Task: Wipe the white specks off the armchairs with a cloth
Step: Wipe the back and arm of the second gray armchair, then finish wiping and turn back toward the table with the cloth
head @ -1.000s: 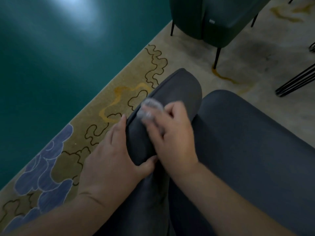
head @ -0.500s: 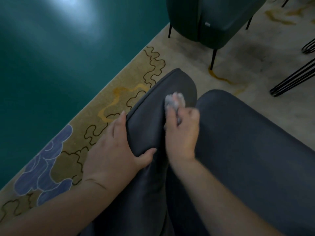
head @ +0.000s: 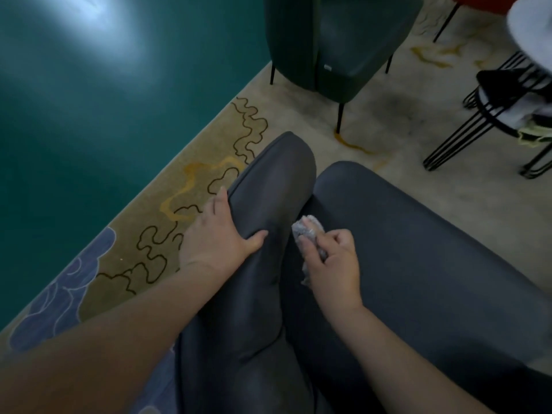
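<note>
Two hands on the grey armchair [head: 418, 264], both mine. Left hand [head: 218, 237] lies flat over the outer side of the armrest [head: 268, 186]: fingers straight and together down the outside face, thumb spread across the top, pressing, nothing gripped. Right hand [head: 331, 264] sits in the crease between armrest and seat cushion [head: 433, 249], fingers curled round a wadded grey-white cloth [head: 306, 231]; the wad sticks out past my fingertips and touches the inner face of the armrest, with a bit more trailing out below the palm. Thumb lies along the near side of the wad. Upholstery is dark grey with a dull sheen; I cannot make out any white specks on it at this sharpness. Armchair stands on a beige carpet [head: 388, 138] with wavy dark outlines, yellow swirls and a blue cloud shape along its left border, next to a dark teal floor [head: 104, 115] carrying a bright glare patch. Second armchair [head: 337, 46], dark green on thin black legs, stands ahead, well apart from mine. Black wire-legged stand [head: 478, 115] at far right holds dark and pale items, too blurred to identify
</note>
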A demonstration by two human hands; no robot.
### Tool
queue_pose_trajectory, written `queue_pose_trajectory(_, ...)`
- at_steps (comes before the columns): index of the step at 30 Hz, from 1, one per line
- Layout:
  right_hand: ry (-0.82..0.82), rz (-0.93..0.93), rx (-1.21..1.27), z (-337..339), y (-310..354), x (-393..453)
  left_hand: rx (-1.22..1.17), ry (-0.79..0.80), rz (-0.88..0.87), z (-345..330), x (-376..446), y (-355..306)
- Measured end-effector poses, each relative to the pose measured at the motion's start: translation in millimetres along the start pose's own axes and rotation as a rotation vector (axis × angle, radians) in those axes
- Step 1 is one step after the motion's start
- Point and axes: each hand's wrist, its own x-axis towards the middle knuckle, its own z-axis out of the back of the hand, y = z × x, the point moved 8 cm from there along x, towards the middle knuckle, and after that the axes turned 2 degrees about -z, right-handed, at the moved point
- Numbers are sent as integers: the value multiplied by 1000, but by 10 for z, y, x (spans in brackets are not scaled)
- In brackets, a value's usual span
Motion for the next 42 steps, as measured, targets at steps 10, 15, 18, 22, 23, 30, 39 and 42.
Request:
queue_pose_trajectory(10, -135, -93, -102, 984, 142, -857, -63, 284, -54, 124, -393, 18)
queue_pose_trajectory(15, -161, -128, -151, 1259, 183, -1196, 161, 256, -137, 316, -1298, 198)
queue_pose_trajectory(18, -144, -117, -170, 1319, 298, -1364, 231, 203, -203, 465, -1800, 213)
queue_pose_trajectory(22, -122, -56, -161, 1327, 573, -1621, 270, 151, -256, 688, -2265, 189)
queue_pose_trajectory(23, -117, -39, -166, 1319, 646, -1684, 267, 139, -257, 754, -2343, 187)
queue_pose_trajectory(30, -107, 12, -183, 1094, 1168, -1819, 258, 67, -279, 1224, -2529, 396)
queue_pose_trajectory(39, -98, 160, -236, -83, 2042, -1504, 282, 17, -368, 1955, -1720, 1380)
queue_pose_trajectory(42, -141, 111, -274, -454, 2126, -1384, 290, -4, -404, 2144, -1363, 1750)
